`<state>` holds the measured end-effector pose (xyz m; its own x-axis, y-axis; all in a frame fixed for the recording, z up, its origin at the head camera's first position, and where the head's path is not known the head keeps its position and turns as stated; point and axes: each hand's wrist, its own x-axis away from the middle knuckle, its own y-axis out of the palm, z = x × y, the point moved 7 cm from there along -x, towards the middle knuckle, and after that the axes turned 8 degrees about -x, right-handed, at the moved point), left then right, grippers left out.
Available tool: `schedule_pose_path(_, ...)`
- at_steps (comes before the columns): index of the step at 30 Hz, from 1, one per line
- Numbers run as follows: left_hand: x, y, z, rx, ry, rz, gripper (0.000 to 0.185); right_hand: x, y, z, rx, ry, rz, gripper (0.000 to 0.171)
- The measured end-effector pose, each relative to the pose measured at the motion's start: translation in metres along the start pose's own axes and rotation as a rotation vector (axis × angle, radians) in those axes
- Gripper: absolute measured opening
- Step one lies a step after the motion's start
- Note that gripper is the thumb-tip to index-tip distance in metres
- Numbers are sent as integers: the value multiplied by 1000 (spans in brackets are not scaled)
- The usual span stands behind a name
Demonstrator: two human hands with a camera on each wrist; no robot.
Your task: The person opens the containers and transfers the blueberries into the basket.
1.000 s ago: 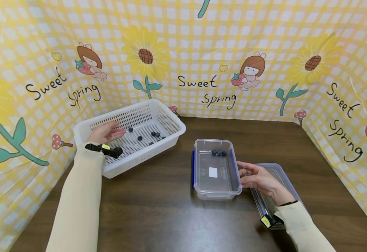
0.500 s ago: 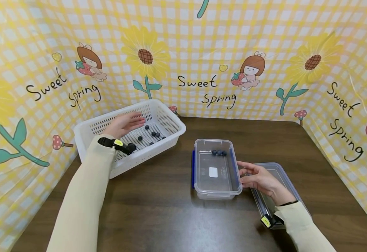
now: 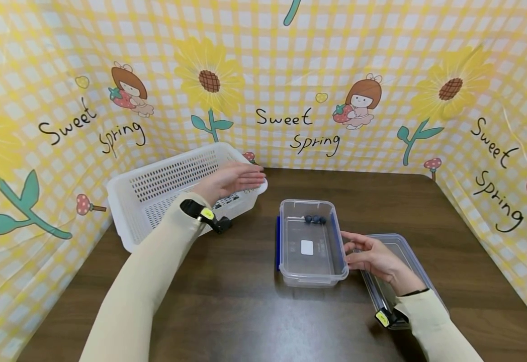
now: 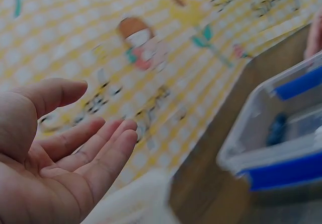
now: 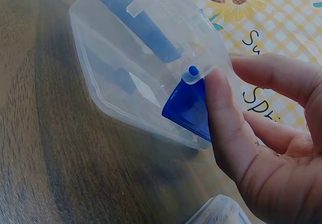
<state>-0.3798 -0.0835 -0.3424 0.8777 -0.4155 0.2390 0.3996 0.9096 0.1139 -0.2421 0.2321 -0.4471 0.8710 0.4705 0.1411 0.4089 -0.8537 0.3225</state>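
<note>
My left hand (image 3: 227, 182) is over the right end of a white perforated basket (image 3: 164, 181), fingers extended. In the left wrist view its palm (image 4: 50, 189) faces up with fingers slightly bent, and nothing shows in it. Dark blueberries (image 3: 218, 205) in the basket are mostly hidden under that hand. A clear plastic food container (image 3: 313, 275) with blue side latches stands lidless; several blueberries (image 3: 315, 219) lie at its far end. My right hand (image 3: 374, 259) holds its right side. In the right wrist view the thumb (image 5: 224, 108) is against a blue latch (image 5: 187, 105).
A clear lid (image 3: 404, 251) lies on the dark wooden table (image 3: 227, 296), partly under my right hand and wrist. Yellow checked cloth (image 3: 272, 65) walls in the back and both sides. A wrist camera (image 3: 220, 224) hangs near the basket's front edge.
My left hand has swept right across the basket, from its left part to its right end. A blueberry near its fingers shifted right between the earlier frames. The right hand and container have stayed put.
</note>
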Motion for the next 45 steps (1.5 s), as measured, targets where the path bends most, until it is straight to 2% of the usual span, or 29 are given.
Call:
schedule_pose_path(4, -4, 35, -9, -42, -10, -69, 40, 0, 1, -1, 0, -1, 1, 73)
schedule_pose_path(7, -9, 54, -17, -66, -29, -97, 38, 0, 1, -1, 0, -6, -1, 73)
schedule_pose_path(11, -17, 72, -32, -70, -61, -108, 38, 0, 0, 0, 0, -6, 4, 74)
schedule_pose_path(18, -29, 101, -59, -77, -140, -176, 40, 1, -1, 1, 1, -15, 6, 74)
schedule_pose_path(24, -40, 116, -81, -137, -178, -150, 42, 0, 0, 0, -11, -19, 1, 73)
schedule_pose_path(29, -47, 127, -95, -139, -189, -149, 41, 1, 1, 0, -21, -19, -3, 71)
schedule_pose_path(35, -52, 136, -100, -152, -187, -155, 41, 1, 2, 0, -18, -17, -4, 70)
schedule_pose_path(45, -60, 149, -111, -146, -234, -96, 42, 1, 3, -1, -31, -24, -19, 69)
